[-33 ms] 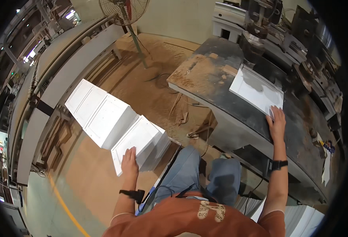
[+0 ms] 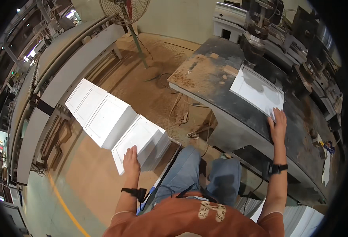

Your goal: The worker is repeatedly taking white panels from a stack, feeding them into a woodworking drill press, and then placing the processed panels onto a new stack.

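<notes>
My left hand (image 2: 131, 161) rests with outstretched fingers on the near end of the closest stack of white panels (image 2: 138, 136). Each top panel has a recessed border and small dark dots near its edges. On the dark machine table to the right lies a single white panel (image 2: 255, 91), flat, with a shadow across it. At that panel's near right corner is my right hand (image 2: 277, 126), fingers stretched and thumb apart, its fingertips touching or just beside the edge. Neither hand is closed around anything.
Machine heads (image 2: 257, 37) stand over the far side of the dark table (image 2: 237, 104), which carries sawdust and wood scraps. A fan (image 2: 124, 10) stands at the back. A long conveyor-like frame (image 2: 65, 65) runs along the left. Cables hang by the table's left side.
My right hand has drawn back slightly toward me at the panel's corner. My left hand has shifted a little to the right on the stack. The panels look unmoved.
</notes>
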`<state>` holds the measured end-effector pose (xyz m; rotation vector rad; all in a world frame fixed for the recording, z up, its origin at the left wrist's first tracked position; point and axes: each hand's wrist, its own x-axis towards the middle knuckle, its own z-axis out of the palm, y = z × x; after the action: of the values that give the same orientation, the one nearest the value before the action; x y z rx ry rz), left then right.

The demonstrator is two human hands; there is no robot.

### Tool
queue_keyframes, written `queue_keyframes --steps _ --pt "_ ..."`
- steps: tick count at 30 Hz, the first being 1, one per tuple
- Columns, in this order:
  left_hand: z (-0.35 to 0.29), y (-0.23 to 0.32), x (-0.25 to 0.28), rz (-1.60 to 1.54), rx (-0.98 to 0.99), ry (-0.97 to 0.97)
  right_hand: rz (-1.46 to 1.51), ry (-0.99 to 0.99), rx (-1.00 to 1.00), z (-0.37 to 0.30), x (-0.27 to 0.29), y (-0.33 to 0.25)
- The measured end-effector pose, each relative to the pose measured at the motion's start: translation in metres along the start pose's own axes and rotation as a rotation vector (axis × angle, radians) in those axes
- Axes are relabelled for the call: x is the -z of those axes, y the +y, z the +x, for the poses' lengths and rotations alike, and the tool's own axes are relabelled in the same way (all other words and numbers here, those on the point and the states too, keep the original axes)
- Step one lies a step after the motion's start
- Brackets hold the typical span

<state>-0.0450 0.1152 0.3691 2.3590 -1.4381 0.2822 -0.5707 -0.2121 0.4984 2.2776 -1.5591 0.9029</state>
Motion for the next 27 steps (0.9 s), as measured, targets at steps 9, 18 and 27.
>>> queue_keyframes --steps 9,18,27 --pt "0.004 -0.013 -0.087 0.105 -0.028 -0.367 -0.139 0.070 -0.436 -0.231 0.099 0.087" --pt "0.083 0.003 -0.090 -0.014 -0.017 -0.518 -0.401 -0.652 -1.789 -0.522 0.100 0.034" --pt "0.216 0.387 -0.040 -0.707 -1.025 0.140 -0.458 -0.508 -1.337 -0.518 0.123 0.000"
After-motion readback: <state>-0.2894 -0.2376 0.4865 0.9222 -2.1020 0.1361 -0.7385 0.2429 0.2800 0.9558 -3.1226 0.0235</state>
